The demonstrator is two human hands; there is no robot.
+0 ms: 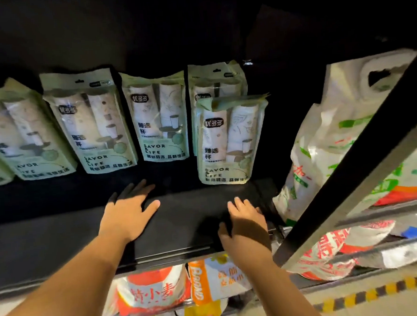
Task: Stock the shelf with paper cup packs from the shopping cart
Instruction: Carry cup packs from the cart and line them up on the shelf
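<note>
Several pale green paper cup packs stand in a row on the black shelf. The nearest pack stands upright at the front right, in front of another pack. Others stand to the left. My left hand hovers over the shelf board with fingers spread and straight, holding nothing. My right hand is just below the nearest pack, fingers relaxed, holding nothing. The shopping cart is out of view.
A large white plastic-wrapped pack with green and red print stands right of the cup packs. A black shelf upright slants across the right. Lower shelves hold orange, red and white packages. A yellow-black floor stripe runs at bottom right.
</note>
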